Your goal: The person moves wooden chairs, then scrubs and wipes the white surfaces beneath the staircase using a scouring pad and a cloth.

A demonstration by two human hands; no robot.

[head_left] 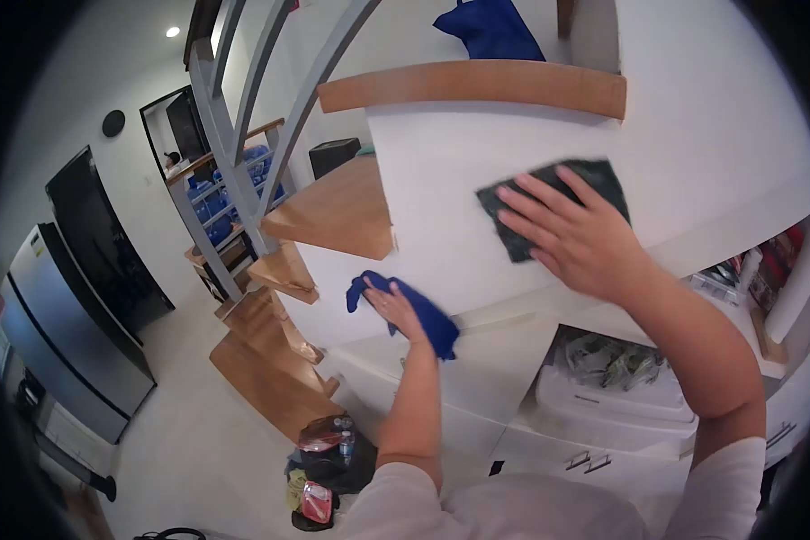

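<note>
My right hand (580, 234) spreads its fingers flat over a dark green scouring pad (518, 245), holding it against the white wall (441, 180) beside the stairs. Lower and to the left, my left hand (394, 310) holds a blue cloth (437, 326) at the bottom of that wall, just above the white cabinet (477, 373). Its fingers lie over the cloth, and part of the cloth hangs past my wrist. A wooden ledge (477, 85) runs above my right hand.
Wooden steps (333, 211) with grey railing posts rise on the left. Another blue cloth (499, 31) lies above the ledge. A white lidded container (603, 409) sits in the cabinet below my right arm. Bags (333, 459) lie on the floor. A fridge (81, 333) stands far left.
</note>
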